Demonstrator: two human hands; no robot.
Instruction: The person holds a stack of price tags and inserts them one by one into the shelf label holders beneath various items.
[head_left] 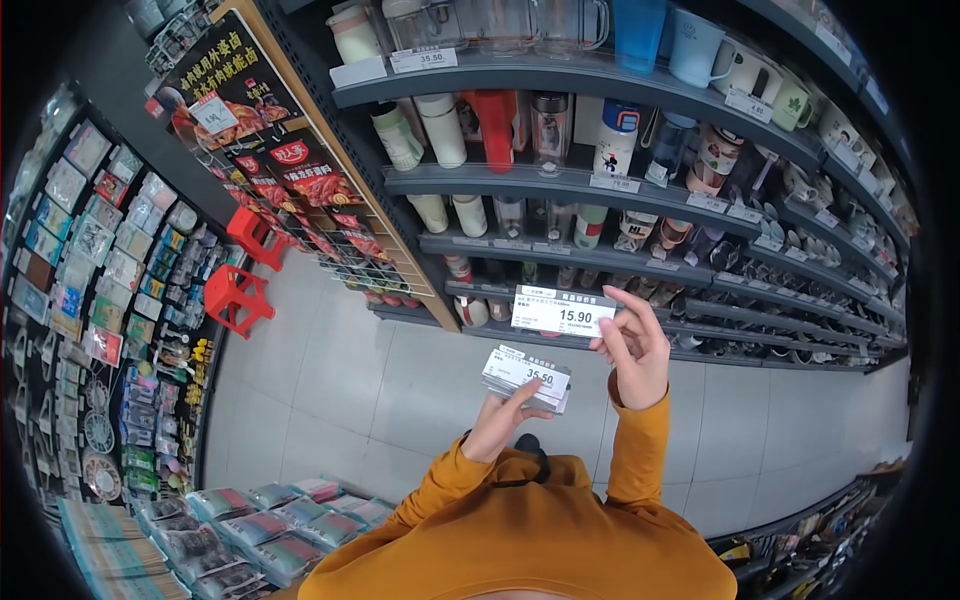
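Observation:
My left hand (498,420) is closed on a stack of price tags (526,378), thumb across the top one, which reads 35.50. Above and to the right, my right hand (636,350) pinches a single price tag (555,311) by its right end; it is printed 15.90. That tag is held up in front of the lower shelves, apart from the stack. Both tag faces are turned towards me.
Ahead, a curved-looking shelf unit (500,183) carries bottles, cups and mugs, with tags along its edges. Seasoning packets (290,165) hang on a rack to the left. Red stools (238,300) stand on the floor beyond it. Packaged goods (280,525) are piled at lower left.

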